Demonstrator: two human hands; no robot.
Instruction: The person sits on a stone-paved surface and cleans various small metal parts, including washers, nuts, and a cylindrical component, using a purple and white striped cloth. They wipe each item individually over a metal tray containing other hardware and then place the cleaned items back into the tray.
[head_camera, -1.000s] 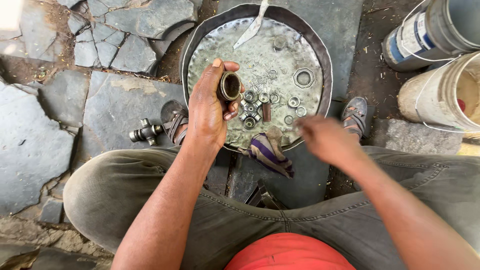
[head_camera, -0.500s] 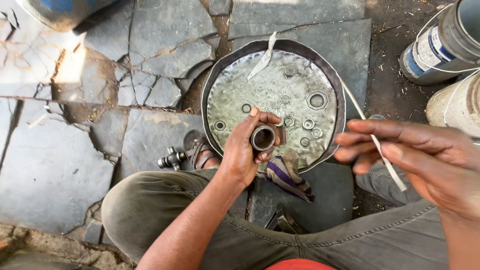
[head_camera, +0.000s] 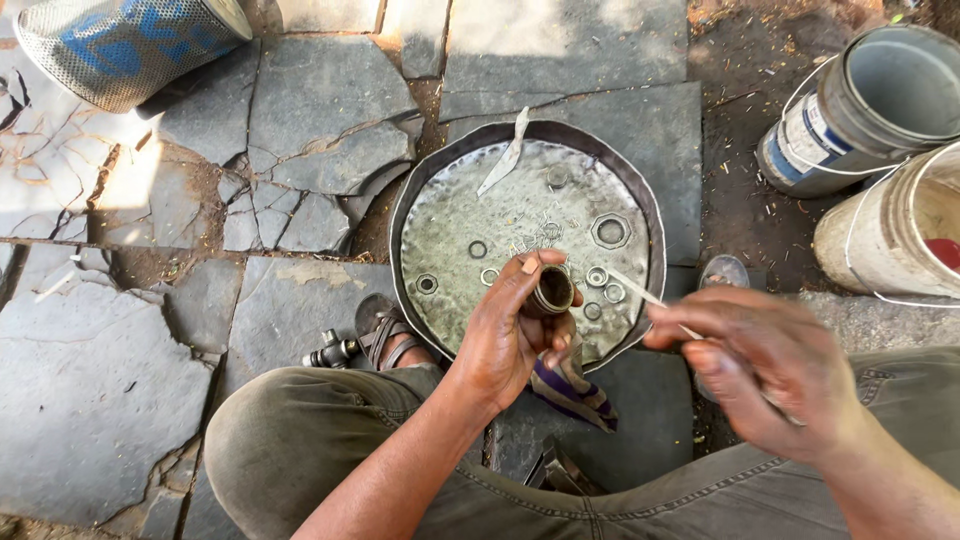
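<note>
My left hand (head_camera: 508, 335) grips a short brown metal sleeve (head_camera: 552, 291), its open end facing up, over the near side of a round metal pan (head_camera: 420, 215). My right hand (head_camera: 760, 365) is blurred at the right and pinches a thin pale stick (head_camera: 640, 295) whose tip points toward the sleeve. Inside the pan lie several nuts, washers and rings in shallow liquid, among them a large hex nut (head_camera: 610, 231). A pale strip (head_camera: 503, 155) rests on the pan's far rim.
Two buckets (head_camera: 870, 105) (head_camera: 905, 230) stand at the right on dirt. A perforated metal drum (head_camera: 120, 45) lies at top left. A small metal fitting (head_camera: 330, 350) sits by my sandalled foot (head_camera: 385, 335). A striped cloth (head_camera: 575, 385) lies under the pan's near edge. Cracked stone slabs cover the ground.
The view has shifted, so the pan sits higher in frame. My right hand, now holding the thin stick, has come closer to the sleeve. The left hand keeps its grip.
</note>
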